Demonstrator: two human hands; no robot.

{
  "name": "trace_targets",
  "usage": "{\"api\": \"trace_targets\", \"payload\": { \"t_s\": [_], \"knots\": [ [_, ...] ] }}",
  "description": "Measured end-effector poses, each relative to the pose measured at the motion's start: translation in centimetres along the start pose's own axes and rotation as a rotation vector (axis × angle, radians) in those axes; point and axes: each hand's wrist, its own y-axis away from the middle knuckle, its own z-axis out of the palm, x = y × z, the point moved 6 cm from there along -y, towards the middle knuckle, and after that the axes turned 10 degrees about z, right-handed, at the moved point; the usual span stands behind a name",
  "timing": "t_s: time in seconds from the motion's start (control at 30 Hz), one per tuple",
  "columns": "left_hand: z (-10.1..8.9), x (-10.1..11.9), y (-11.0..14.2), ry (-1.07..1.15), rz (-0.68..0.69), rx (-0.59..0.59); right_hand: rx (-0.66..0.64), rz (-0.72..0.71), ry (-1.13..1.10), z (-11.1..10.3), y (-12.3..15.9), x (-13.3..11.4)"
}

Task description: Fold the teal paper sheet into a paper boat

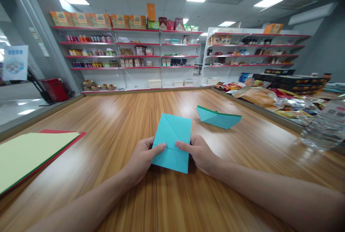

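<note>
Between my two hands is a folded sheet of light-blue paper (172, 128), tilted a little, with a diagonal crease in its upper part and a crosswise line near the middle. My left hand (144, 156) grips its left edge, thumb on the front face and fingers behind. On the right edge my right hand (203, 154) pinches it the same way; the fingers behind the paper are hidden. Beyond my right hand, a folded paper boat (219, 119), blue with a green upper edge, sits on the wooden table (121, 117).
At the left lies a stack of coloured paper (35, 156), pale yellow on top with green and red below. A clear plastic bottle (323, 131) stands at the right, near snack packets (258, 97) and black boxes (293, 83). Stocked shelves (137, 67) line the back.
</note>
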Motion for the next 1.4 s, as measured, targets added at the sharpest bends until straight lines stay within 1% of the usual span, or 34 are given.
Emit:
{"api": "trace_targets", "payload": {
  "t_s": [0.1,0.43,0.57,0.73,0.9,0.97,1.1,1.27,1.4],
  "knots": [
    [0.1,0.0,0.0,0.008,-0.003,-0.009,-0.017,0.004,-0.015,0.1,0.0,-0.1],
    [0.0,0.1,0.0,0.002,-0.001,0.001,0.005,0.03,0.019,-0.1,0.0,0.2],
    [0.0,0.1,0.0,-0.004,-0.006,0.021,0.007,0.02,0.03,-0.1,0.0,0.1],
    [0.0,0.2,-0.1,0.012,-0.028,0.069,-0.008,0.035,0.038,0.0,0.0,0.2],
    [-0.4,0.2,0.1,0.054,-0.091,0.214,-0.022,0.026,0.053,0.0,0.1,0.2],
    [-0.5,0.2,0.1,0.085,-0.106,0.232,-0.032,0.046,0.084,0.0,0.3,0.2],
    [-0.5,0.1,0.1,0.156,-0.108,0.217,-0.093,0.094,0.196,0.4,0.7,0.1],
    [-0.7,-0.3,0.0,0.155,-0.106,0.234,-0.203,0.079,0.225,1.2,1.0,-0.3],
    [-1.4,-0.2,0.2,0.09,-0.074,0.348,-0.277,0.102,0.284,1.6,1.2,0.0]
  ]
}}
